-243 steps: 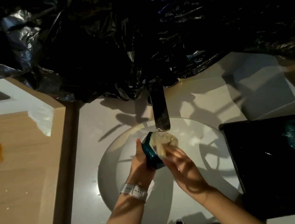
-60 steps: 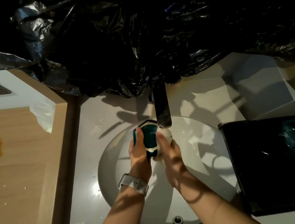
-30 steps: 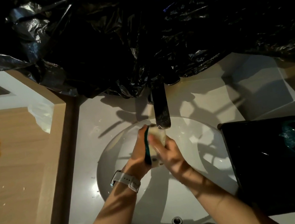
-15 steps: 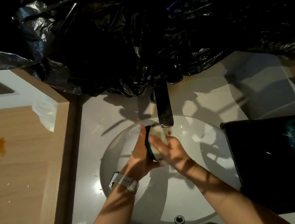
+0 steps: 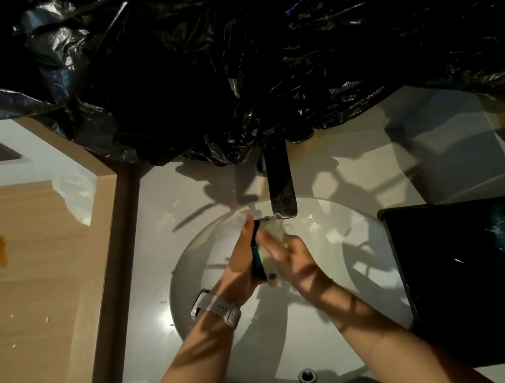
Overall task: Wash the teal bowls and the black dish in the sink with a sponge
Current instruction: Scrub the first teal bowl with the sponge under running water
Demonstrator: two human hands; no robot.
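Both forearms reach up from the bottom edge and meet over the middle. The left hand [image 5: 241,263], a pale watch [image 5: 216,309] on its wrist, grips a bowl [image 5: 256,254] on edge; the right hand [image 5: 294,262] presses curled fingers against a sponge [image 5: 271,245].

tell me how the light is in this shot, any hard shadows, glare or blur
Head view: dim and warm, with hard-edged shadows across the sink and both forearms. Small bright glints on the wet counter left of the basin and on the black plastic sheet. The black dish on the right is nearly lost in darkness. The right hand on the sponge is slightly motion-blurred. Wide-angle bending at the edges.
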